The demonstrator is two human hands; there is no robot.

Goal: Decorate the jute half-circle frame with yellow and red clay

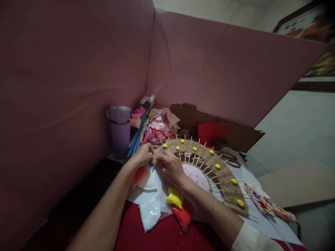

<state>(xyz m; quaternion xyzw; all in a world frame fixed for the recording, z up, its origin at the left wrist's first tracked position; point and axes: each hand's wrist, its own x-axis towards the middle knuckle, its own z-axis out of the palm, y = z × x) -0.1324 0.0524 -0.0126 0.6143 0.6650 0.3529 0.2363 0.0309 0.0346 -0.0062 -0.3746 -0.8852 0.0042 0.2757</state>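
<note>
Gently keep the woven arch (202, 150) steady over the table (290, 233), since its left end sits between your left hand (145, 154) and right hand (171, 167), and a lopsided push could bend the thin sticks (209, 172). Both hands have their fingers drawn in narrow, though I cannot tell whether either pinches the weave or some small piece. Better, I'd judge, to work with light fingertips on the right while the left backs the edge, clear of the yellow dots (194, 149).
</note>
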